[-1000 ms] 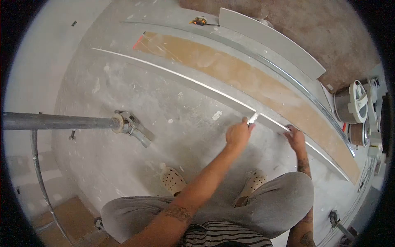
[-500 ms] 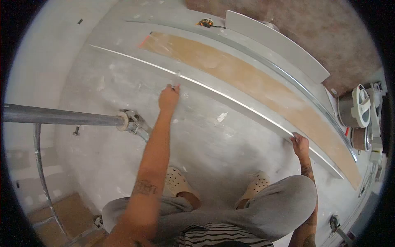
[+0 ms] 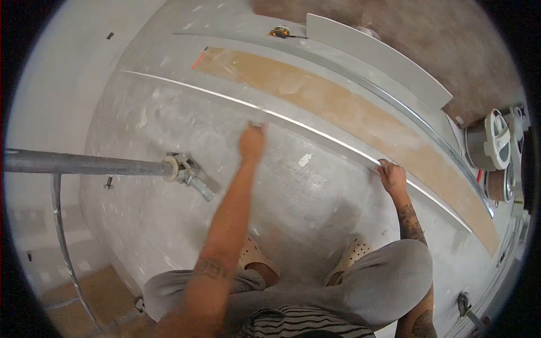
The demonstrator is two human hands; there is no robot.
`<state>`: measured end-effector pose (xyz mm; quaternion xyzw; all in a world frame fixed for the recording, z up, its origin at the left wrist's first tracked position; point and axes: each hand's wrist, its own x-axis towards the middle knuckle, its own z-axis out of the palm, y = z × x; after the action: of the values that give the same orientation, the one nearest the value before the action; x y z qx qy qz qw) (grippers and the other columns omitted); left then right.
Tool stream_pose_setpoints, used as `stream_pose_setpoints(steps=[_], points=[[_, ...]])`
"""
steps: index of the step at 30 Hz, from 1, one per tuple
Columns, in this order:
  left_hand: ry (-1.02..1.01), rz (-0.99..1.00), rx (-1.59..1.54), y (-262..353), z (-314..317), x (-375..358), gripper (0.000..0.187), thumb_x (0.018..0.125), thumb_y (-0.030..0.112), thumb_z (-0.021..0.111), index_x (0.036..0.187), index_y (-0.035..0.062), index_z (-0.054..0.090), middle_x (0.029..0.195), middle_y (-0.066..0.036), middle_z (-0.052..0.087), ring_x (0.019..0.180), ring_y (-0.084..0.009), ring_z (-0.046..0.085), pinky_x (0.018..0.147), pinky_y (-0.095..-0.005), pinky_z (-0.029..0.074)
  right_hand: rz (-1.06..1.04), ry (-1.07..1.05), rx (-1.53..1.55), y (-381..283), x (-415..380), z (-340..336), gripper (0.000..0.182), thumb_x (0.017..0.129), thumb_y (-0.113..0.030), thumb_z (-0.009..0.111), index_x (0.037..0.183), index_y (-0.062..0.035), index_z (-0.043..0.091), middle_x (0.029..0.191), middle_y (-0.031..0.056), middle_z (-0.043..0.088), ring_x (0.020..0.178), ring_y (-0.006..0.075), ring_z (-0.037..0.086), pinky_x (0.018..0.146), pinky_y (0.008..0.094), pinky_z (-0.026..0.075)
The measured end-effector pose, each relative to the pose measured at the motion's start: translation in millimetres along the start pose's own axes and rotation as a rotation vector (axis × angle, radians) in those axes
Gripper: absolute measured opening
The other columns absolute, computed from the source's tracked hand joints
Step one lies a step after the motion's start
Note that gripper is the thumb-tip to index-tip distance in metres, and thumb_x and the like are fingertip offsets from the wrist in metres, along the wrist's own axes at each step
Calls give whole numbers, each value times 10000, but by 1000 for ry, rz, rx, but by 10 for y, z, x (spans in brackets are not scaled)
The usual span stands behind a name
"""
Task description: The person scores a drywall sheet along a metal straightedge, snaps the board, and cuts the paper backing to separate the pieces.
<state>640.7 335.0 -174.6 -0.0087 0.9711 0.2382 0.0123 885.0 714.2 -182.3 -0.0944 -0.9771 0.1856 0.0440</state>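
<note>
A long narrow board strip with a white edge (image 3: 321, 135) lies diagonally across the dusty floor in front of me. My right hand (image 3: 393, 176) is closed on this strip, thumb and fingers pinching its white edge right of the middle. My left hand (image 3: 252, 142) is closed just below the strip's left half, blurred by motion. What its fingers hold is too smeared to name; something small and pale shows near the fingertips. Beyond the strip lies a wider brown strip (image 3: 315, 90), roughly parallel to it.
A shiny metal profile (image 3: 414, 112), a tape measure (image 3: 279, 32) and a white board (image 3: 377, 59) lie farther off. Buckets (image 3: 487, 141) stand at the right. A grey pole with a metal foot (image 3: 84, 163) comes in from the left. My clogs (image 3: 256, 253) rest on the floor.
My left hand has moved right along the strip and slightly down. My right hand has slid left and up along the white edge.
</note>
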Motion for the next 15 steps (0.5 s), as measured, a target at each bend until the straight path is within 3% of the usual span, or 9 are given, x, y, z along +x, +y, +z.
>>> stream_pose_setpoints(steps=[4,5,8,9,10,11,13,15], points=[[-34,-30,185,-237,-387,287,517,915,480,497,1053,-11,581,840,-229,671,824,-415,650,706,-497,514,31,-29,-5,-41,1,-46,174,829,-199,625,982,-116,631,742,168,636,708,378,621,618,477,482],[-4,46,179,-185,-186,186,510,908,478,503,1053,-3,589,858,-216,676,842,-402,653,729,-509,512,44,-25,-22,-59,17,-37,168,827,-196,625,978,-121,632,741,164,637,706,380,620,619,478,482],[-137,124,281,636,294,-656,485,915,506,481,999,46,611,807,-160,685,741,-362,670,635,-475,523,77,-77,-24,-37,36,-26,233,834,-272,656,977,-88,647,772,166,650,734,370,630,661,440,495],[-341,141,287,959,372,-966,473,925,496,469,1017,53,608,829,-156,687,763,-358,672,656,-457,524,79,-76,-30,-12,29,-50,233,834,-272,656,977,-88,647,772,166,650,734,370,630,661,440,495],[-323,258,188,1212,415,-1339,537,924,514,472,1061,11,602,782,-175,678,748,-371,665,641,-474,521,99,-56,24,11,16,-80,249,815,-256,675,993,-84,653,818,175,658,773,366,635,690,430,498],[-376,237,112,1432,483,-1588,523,922,505,482,1052,14,607,781,-178,678,750,-372,666,642,-476,520,118,-40,79,29,-11,-116,271,795,-241,694,1010,-80,659,864,184,665,811,363,640,718,419,501],[-434,206,31,1528,523,-1706,509,920,496,492,1043,18,613,780,-181,678,751,-373,667,643,-477,520,49,-48,75,265,-255,-415,342,741,-217,733,1041,-67,663,959,194,665,895,358,638,776,410,494],[-431,213,113,1438,462,-1544,502,920,476,502,1049,2,605,798,-189,678,758,-383,665,658,-496,515,295,-178,-76,932,-713,-670,433,666,-208,783,1042,-36,654,1007,180,666,967,354,622,846,412,487]])
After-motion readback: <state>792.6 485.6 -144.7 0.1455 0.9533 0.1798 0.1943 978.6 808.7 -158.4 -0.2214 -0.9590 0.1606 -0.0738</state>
